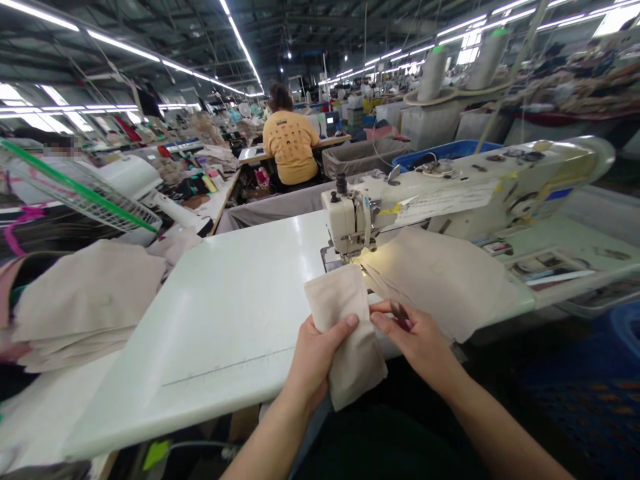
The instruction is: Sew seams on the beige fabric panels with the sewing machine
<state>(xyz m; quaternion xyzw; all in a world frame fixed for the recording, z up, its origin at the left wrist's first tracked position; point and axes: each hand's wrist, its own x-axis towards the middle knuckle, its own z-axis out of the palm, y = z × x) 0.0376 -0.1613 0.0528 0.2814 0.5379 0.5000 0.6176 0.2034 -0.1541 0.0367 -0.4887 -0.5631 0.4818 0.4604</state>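
Observation:
A folded beige fabric piece (345, 300) hangs in front of the sewing machine, tilted, its lower end over the table's front edge. My left hand (323, 353) grips it from the left, thumb flat on top and fingers behind. At the fabric's right edge, my right hand (417, 333) is closed, thumb and forefinger pinched together close to the seam. A small dark tool (400, 311) shows between its fingers; its kind is too small to make out. Just beyond is the sewing machine head (345, 223), its needle area lit. More beige panels (440, 273) lie right of the needle.
The pale table (235, 293) has a ruler marking near its front edge. Stacked beige pieces (90, 287) lie at left, beside a fan with a green-rimmed guard (115, 200). A blue basket (590, 380) stands at lower right. A person in a yellow shirt (291, 147) sits ahead.

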